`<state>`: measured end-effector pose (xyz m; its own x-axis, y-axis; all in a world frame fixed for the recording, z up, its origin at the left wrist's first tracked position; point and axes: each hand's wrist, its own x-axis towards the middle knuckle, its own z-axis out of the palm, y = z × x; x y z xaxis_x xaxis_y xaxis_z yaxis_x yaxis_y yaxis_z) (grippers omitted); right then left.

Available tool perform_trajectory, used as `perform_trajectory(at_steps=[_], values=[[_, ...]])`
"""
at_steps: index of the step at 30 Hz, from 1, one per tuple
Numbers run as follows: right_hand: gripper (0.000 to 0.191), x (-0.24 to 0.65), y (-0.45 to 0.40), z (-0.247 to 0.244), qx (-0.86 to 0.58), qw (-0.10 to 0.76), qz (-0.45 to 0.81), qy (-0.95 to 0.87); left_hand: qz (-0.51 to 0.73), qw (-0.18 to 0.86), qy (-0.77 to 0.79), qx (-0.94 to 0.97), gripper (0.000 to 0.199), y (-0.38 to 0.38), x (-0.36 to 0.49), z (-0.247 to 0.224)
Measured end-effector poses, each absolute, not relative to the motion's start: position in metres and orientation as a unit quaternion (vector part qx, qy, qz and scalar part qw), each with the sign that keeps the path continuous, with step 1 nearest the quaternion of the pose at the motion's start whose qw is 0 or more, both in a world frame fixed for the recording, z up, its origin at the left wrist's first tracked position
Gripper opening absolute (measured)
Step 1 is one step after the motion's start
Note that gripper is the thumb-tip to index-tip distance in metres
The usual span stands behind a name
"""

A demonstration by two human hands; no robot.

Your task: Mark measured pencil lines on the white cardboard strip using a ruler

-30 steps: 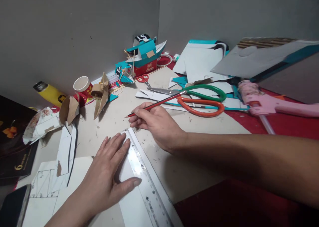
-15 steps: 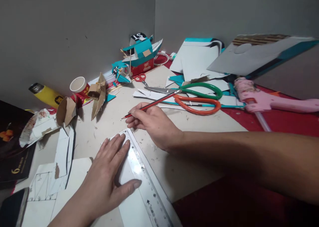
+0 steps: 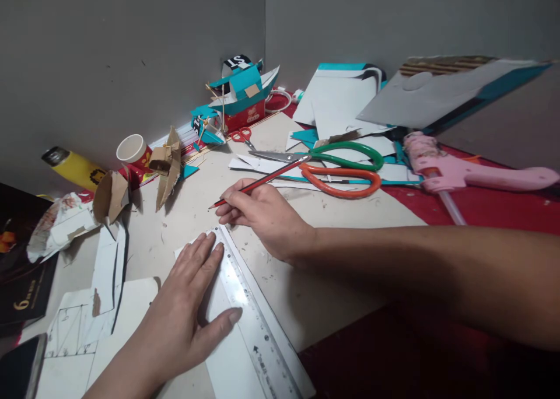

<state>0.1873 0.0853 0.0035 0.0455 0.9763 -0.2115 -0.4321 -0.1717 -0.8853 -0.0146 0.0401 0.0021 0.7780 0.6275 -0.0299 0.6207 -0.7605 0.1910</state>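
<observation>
My left hand (image 3: 186, 311) lies flat with its fingers stretched out, pressing on a clear plastic ruler (image 3: 245, 297). Under the ruler is a strip of white card (image 3: 219, 352), and the ruler runs close to its right edge. A red and black pencil (image 3: 262, 181) is pinched in my right hand (image 3: 266, 218), its tip pointing left, beyond the far end of the ruler. Just behind the pencil lie big scissors with one green and one orange handle (image 3: 341, 177), overlapping white card strips.
Cardboard boat models (image 3: 249, 93), a paper cup (image 3: 133, 151) and a yellow bottle (image 3: 76, 167) stand along the wall. To the right are a pink glue gun (image 3: 472, 171) and white card sheets (image 3: 336, 98). A drawn-on card (image 3: 72, 329) and a phone (image 3: 21, 364) lie at left.
The whole view has shifted slightly, so everything sits a little further left. Both hands keep their positions on the ruler and the pencil.
</observation>
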Motion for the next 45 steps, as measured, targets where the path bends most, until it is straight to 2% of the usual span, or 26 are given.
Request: perform_trajectory(at_steps=[12, 31, 40, 45], values=[[0.023, 0.187, 0.083, 0.004, -0.454, 0.563, 0.612, -0.320, 0.026, 0.071, 0.319, 0.945, 0.085, 0.043, -0.014, 0.000], [0.016, 0.185, 0.074, 0.004, -0.425, 0.592, 0.570, -0.381, 0.053, 0.065, 0.305, 0.949, 0.076, 0.045, -0.014, -0.001], [0.019, 0.186, 0.081, 0.020, -0.493, 0.505, 0.649, -0.283, 0.047, 0.062, 0.313, 0.946, 0.077, 0.045, -0.014, -0.003], [0.019, 0.201, 0.072, 0.038, -0.482, 0.513, 0.580, -0.410, 0.041, 0.068, 0.321, 0.944, 0.078, 0.045, -0.014, -0.003]])
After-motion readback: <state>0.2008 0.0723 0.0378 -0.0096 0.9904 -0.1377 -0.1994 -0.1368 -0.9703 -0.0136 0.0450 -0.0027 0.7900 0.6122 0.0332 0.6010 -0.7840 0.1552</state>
